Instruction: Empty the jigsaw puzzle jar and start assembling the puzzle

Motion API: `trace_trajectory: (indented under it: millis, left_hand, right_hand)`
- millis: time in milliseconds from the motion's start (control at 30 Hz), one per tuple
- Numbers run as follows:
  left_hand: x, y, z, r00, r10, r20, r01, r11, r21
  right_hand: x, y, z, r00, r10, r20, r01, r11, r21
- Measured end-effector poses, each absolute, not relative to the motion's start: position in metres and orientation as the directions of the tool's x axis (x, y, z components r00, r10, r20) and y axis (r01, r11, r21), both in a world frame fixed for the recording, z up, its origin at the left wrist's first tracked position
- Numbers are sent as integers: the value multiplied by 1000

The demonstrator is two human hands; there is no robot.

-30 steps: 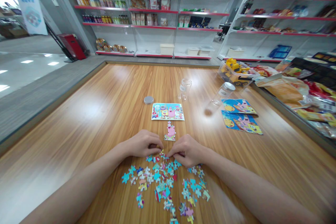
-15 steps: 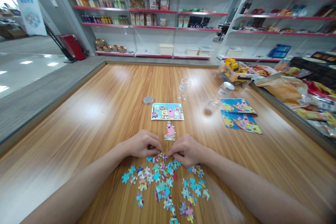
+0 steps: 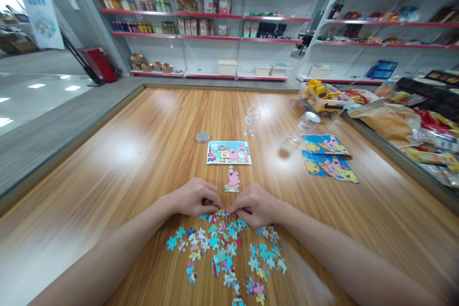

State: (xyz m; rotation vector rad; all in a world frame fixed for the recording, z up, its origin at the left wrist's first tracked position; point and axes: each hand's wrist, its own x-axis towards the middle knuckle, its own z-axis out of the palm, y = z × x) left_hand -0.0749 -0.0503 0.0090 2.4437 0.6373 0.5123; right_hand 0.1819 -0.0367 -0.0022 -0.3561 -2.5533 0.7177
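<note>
My left hand (image 3: 198, 197) is closed in a pinch, its fingertips on a small puzzle piece (image 3: 224, 213) at the top of the loose pile. From the other side, the curled fingers of my right hand (image 3: 255, 204) pinch at the same spot; pieces there partly hide under the fingertips. Loose jigsaw pieces (image 3: 220, 252), mostly light blue with some pink and yellow, spread below both hands. Just beyond the fingers lies a joined pink section (image 3: 232, 179) of several pieces. Above it rests the printed reference picture (image 3: 229, 153) with cartoon figures.
On the wooden table (image 3: 172, 119) are a grey lid (image 3: 202, 136), an uncapped clear jar (image 3: 252, 122) and a lidded jar (image 3: 304, 126) lying tilted. Two blue cartoon sheets (image 3: 328, 158) lie right. A clear bin (image 3: 322, 100) holds yellow toy vehicles; packaged snacks (image 3: 390, 122) fill the right side.
Both hands stay in nearly the same place, with only a very slight shift of the fingertips and the small piece between them. Everything else is still.
</note>
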Motion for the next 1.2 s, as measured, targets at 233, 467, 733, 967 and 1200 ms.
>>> trace_trajectory:
  millis: [233,467,733,967,1200]
  left_hand:
    - [-75,-52,7,821,526,224,318,-746,585]
    - [-76,-54,5,850,470,238,313,-814,489]
    - [-73,-55,10,864,450,228,312,-832,459]
    - [-75,-53,7,852,453,262,281,-819,501]
    - [-73,-54,8,838,464,288,264,-806,530]
  right_hand:
    - [183,-36,-3,-861,351,368,116,840,-531]
    - [182,-37,-4,-863,347,368,113,842,-528]
    - [182,-36,-2,-857,374,354,112,806,-582]
    - [185,-30,0,-846,425,323,61,678,-733]
    - [190,-29,6,-918,308,249,22,667,-745]
